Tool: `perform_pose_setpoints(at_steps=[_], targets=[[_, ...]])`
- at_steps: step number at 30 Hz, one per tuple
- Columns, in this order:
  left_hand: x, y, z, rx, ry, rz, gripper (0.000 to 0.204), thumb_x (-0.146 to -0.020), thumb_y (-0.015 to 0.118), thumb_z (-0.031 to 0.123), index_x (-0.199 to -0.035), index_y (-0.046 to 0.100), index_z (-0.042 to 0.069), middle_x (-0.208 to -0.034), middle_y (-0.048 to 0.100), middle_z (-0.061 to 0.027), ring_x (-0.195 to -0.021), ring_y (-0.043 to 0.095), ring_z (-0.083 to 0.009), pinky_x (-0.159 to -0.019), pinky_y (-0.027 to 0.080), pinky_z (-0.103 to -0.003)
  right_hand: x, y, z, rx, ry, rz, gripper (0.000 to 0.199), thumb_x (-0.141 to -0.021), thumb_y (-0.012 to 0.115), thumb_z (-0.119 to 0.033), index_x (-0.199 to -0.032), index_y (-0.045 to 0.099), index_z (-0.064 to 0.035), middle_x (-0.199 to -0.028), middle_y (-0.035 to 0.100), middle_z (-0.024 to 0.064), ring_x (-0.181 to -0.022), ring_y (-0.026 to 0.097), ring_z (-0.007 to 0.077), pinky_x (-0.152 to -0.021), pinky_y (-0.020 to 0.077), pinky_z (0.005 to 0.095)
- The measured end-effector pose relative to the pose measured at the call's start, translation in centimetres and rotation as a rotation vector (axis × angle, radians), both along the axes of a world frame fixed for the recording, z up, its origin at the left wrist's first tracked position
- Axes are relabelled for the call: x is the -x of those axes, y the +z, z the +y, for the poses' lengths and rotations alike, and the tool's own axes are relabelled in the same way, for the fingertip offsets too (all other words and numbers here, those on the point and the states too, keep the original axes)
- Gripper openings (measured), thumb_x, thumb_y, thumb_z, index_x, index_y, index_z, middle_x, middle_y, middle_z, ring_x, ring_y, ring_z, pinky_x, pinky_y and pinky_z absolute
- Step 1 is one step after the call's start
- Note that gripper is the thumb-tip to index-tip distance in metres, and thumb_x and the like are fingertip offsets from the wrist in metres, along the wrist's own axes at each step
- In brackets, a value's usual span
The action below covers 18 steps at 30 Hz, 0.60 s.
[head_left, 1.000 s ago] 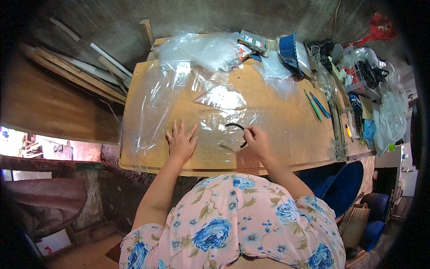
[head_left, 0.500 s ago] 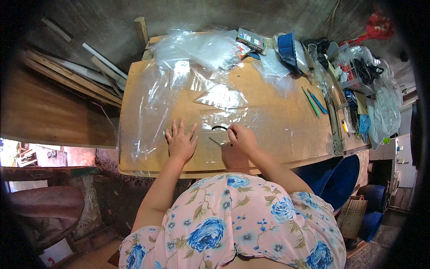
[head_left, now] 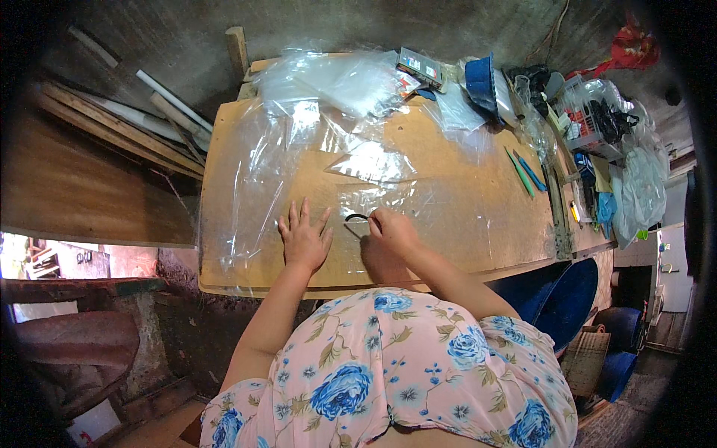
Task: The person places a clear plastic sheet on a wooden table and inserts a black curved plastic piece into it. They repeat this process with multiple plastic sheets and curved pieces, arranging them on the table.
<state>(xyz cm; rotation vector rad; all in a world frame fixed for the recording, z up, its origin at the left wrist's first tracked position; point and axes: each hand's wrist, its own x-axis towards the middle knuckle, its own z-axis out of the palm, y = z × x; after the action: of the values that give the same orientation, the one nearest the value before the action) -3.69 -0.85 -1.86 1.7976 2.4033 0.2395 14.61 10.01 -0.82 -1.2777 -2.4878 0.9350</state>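
My left hand (head_left: 305, 240) lies flat with fingers spread on the wooden table, on or beside a thin clear plastic sheet (head_left: 258, 216). To its right, my right hand (head_left: 393, 231) pinches one end of a thin, curved black piece (head_left: 357, 216). That piece arcs out leftward from my fingertips, just above or touching the table; its exact kind cannot be made out. Under my right hand a shadow falls on the wood. Shiny clear plastic (head_left: 373, 163) lies just beyond both hands.
Clear plastic bags (head_left: 328, 78) pile up at the table's back, beside a small box (head_left: 420, 67) and a blue container (head_left: 480, 84). A green pen-like tool (head_left: 520, 172) and a blue one (head_left: 532, 173) lie at right. A plastic basket (head_left: 590, 134) stands farther right.
My right hand has shifted slightly left with the black piece, whose tip has come nearer my left hand. The left hand stays nearly in place.
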Motion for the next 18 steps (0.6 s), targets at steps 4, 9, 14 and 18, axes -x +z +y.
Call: perform_pose_setpoints(at_steps=[4, 9, 14, 18], targets=[[-0.01, 0.06, -0.02, 0.009, -0.001, 0.003, 0.044, -0.087, 0.049, 0.037, -0.13, 0.048, 0.028, -0.145, 0.026, -0.0149, -0.134, 0.018, -0.0376, -0.105, 0.013, -0.057, 0.19, -0.22, -0.05, -0.024, 0.005, -0.008, 0.019, -0.081, 0.055, -0.02, -0.085, 0.062, -0.0036, -0.083, 0.062, 0.0178, -0.078, 0.06, 0.0357, -0.068, 0.0479, 0.0421], [-0.13, 0.38, -0.06, 0.019, -0.001, 0.004, 0.045, -0.087, 0.049, 0.037, -0.132, 0.046, 0.028, -0.145, 0.026, -0.0154, -0.134, 0.018, -0.0375, -0.105, 0.012, -0.057, 0.39, 0.05, -0.11, -0.034, 0.028, -0.024, 0.017, -0.081, 0.054, -0.019, -0.085, 0.061, -0.0033, -0.082, 0.062, 0.018, -0.079, 0.06, 0.0358, -0.07, 0.0477, 0.0424], [-0.16, 0.36, 0.01, 0.015, 0.003, -0.007, 0.044, -0.087, 0.05, 0.037, -0.13, 0.049, 0.027, -0.145, 0.026, -0.0158, -0.134, 0.018, -0.0376, -0.105, 0.012, -0.057, 0.06, -0.37, -0.11, -0.038, 0.041, -0.005, 0.017, -0.081, 0.054, -0.019, -0.084, 0.061, -0.0039, -0.081, 0.062, 0.0175, -0.077, 0.06, 0.0364, -0.069, 0.0477, 0.0427], [-0.26, 0.15, 0.0, -0.01, 0.003, -0.024, 0.044, -0.086, 0.051, 0.035, -0.128, 0.05, 0.026, -0.144, 0.027, -0.0162, -0.134, 0.019, -0.038, -0.105, 0.013, -0.057, -0.53, -0.07, 0.09, -0.074, -0.051, 0.059, 0.015, -0.082, 0.056, -0.018, -0.085, 0.062, -0.0047, -0.078, 0.062, 0.017, -0.07, 0.06, 0.032, -0.065, 0.0479, 0.0383]])
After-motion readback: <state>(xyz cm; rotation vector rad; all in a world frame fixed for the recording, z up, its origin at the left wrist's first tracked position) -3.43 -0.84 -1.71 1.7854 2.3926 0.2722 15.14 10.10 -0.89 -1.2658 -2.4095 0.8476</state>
